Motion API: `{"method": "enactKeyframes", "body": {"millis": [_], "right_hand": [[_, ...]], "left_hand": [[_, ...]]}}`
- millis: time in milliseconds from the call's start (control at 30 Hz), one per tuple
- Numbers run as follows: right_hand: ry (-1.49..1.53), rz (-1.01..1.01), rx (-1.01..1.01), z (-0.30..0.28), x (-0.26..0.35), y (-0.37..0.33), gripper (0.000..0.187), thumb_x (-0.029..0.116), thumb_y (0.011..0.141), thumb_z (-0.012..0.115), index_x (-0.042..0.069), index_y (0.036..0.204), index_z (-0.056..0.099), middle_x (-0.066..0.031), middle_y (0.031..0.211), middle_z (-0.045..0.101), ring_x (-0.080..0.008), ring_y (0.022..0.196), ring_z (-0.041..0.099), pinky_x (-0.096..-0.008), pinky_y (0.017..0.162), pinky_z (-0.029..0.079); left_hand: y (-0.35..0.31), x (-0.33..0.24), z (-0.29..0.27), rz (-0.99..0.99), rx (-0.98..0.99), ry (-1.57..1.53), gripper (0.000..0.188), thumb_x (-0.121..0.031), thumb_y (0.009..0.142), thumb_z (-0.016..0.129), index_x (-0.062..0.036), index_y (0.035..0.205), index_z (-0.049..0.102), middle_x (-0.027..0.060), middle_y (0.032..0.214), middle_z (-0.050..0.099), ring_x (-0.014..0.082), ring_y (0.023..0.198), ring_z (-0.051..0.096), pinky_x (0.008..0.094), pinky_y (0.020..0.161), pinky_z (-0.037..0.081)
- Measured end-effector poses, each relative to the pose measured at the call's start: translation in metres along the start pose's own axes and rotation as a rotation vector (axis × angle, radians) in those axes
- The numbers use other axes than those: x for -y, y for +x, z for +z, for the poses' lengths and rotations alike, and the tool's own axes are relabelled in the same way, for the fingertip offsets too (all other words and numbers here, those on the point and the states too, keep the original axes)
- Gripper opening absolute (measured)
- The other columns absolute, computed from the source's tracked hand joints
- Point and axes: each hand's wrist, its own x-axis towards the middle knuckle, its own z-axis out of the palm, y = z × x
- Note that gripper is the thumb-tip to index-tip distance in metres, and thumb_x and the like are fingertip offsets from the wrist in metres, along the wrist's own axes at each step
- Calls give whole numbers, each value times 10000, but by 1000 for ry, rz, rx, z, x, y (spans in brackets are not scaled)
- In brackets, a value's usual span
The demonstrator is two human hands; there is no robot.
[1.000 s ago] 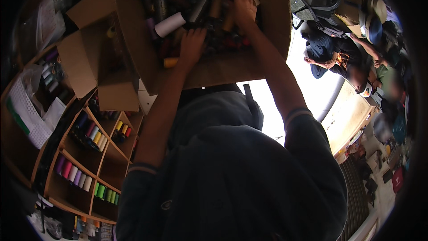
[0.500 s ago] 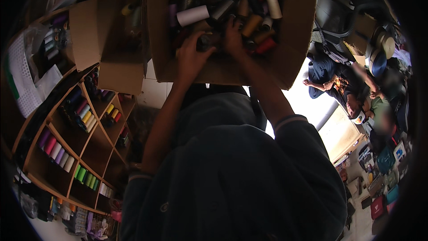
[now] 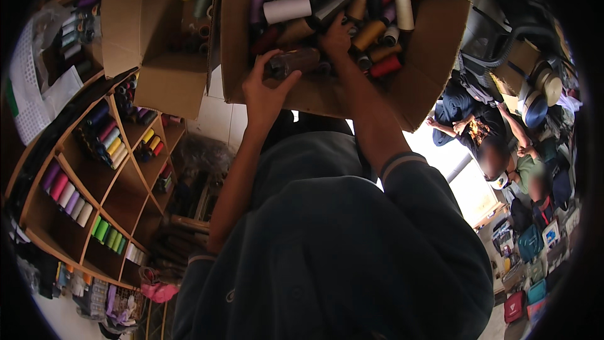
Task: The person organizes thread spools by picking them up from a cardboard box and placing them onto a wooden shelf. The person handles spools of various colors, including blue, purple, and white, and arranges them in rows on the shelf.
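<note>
Cardboard box (image 3: pixel 434 44) at twelve o'clock, cut off above; at its eight o'clock, left hand (image 3: pixel 264 91) curves about a brown spool (image 3: pixel 301 60), grip unclear; right hand (image 3: pixel 336 40) reaches among other spools (image 3: pixel 369 36), fingertips partly hidden, grasp impossible to tell.

We find the scene dim overall, with harsh contrast. The strongest light shows at the right, where a patch of floor (image 3: pixel 437 154) burns out to plain white and the pale panel (image 3: pixel 472 195) next to it is nearly as washed out. The dark shirt (image 3: pixel 333 258) sinks into shadow and loses detail. Inside the cardboard box (image 3: pixel 443 31), the white spool (image 3: pixel 287 9) reads clearly; darker spools (image 3: pixel 374 0) partly merge. The left hand (image 3: pixel 264 97) and right hand (image 3: pixel 336 39) are shaded but legible. We record bowed edges on the wooden shelf (image 3: pixel 106 206), blackened corners, and smeared heads (image 3: pixel 494 156) at the right.
</note>
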Motion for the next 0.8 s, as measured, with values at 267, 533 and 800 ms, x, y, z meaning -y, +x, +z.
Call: {"method": "enactKeyframes", "body": {"millis": [267,533,800], "right_hand": [[50,-134,-195,5,-19,1,786,192,727,748,148,1377,309,-283,1252,414,-455,1008,579,-494,848,494],[66,-129,-156,-15,-27,-3,789,181,685,768,208,1355,352,-260,1213,457,-440,1025,575,-498,852,497],[79,-263,-95,-55,-40,-24,799,171,647,774,208,1337,373,-181,1212,480,-402,1059,564,-480,887,484]], "left_hand": [[18,10,8,38,77,164,543,-140,749,782,-56,1239,563,133,1100,655,185,1023,623,315,905,467],[38,17,13,50,110,161,536,-151,773,764,-84,1265,561,120,1104,649,167,985,625,296,861,479],[50,10,21,-80,89,-181,470,-183,806,734,-64,1227,563,99,1071,599,184,953,597,292,860,457]]}}
